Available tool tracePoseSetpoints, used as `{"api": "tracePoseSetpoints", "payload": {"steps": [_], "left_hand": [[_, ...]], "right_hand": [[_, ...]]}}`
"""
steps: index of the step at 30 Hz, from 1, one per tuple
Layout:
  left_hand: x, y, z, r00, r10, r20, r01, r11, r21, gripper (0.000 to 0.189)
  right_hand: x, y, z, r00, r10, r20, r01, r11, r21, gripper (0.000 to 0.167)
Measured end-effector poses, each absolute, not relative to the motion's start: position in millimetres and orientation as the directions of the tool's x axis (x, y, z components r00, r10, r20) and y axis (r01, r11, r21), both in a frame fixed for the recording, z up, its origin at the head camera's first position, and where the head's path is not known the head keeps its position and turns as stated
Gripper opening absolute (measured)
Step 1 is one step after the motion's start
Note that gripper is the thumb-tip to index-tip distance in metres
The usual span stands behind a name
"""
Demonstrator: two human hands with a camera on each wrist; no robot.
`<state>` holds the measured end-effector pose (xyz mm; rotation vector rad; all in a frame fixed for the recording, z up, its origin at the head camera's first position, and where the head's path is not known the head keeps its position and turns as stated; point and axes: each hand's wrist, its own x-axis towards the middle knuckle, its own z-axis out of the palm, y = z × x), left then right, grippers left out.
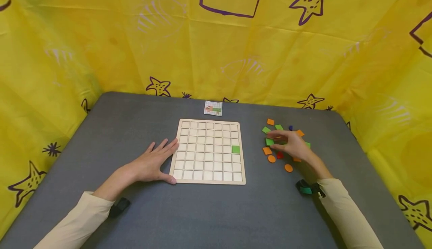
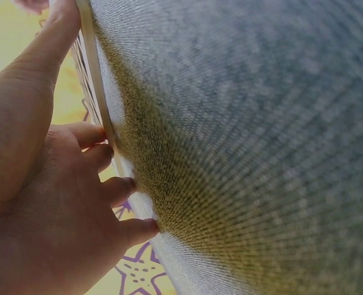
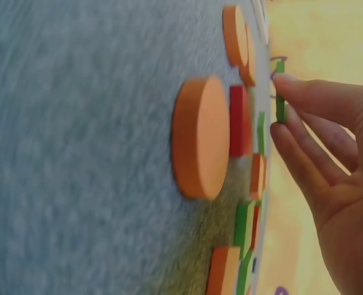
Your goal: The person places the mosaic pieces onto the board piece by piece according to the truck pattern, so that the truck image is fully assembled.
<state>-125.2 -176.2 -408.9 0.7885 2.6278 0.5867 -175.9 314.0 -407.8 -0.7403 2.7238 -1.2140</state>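
A pale wooden grid board (image 1: 209, 182) lies on the grey table, with one green square tile (image 1: 236, 149) in a cell of its rightmost column. My left hand (image 1: 152, 164) has its fingers spread, and the thumb and fingertips touch the board's left edge; the left wrist view shows this hand (image 2: 64, 203) from close by. To the right of the board, my right hand (image 1: 291, 144) pinches a green square tile (image 1: 269, 142) above the loose pieces. In the right wrist view this tile (image 3: 281, 92) is between thumb and fingers, raised off the table.
Around and below my right hand lie several orange, green, red and blue pieces, among them an orange disc (image 1: 288, 168) and an orange square (image 1: 270, 122). Behind the board is a small picture card (image 1: 213, 108). A yellow patterned cloth (image 1: 209, 54) hangs around the table.
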Motion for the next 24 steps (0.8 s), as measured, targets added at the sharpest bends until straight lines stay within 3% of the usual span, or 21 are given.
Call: {"api": "tracePoseSetpoints", "payload": {"steps": [8,24], "left_hand": [[-124,-177,-409,-0.789,0.584,-0.19,0.446,0.758,0.476,0.119],[-125,-177,-410,-0.789,0.583,-0.194,0.442,0.757,0.48,0.12]], "right_hand": [[-170,300,-403,-0.862,-0.476,0.174,-0.45,0.562,-0.694,0.042],[-160,274,-403,-0.864,-0.475,0.165,-0.436,0.545,-0.716,0.039]]}}
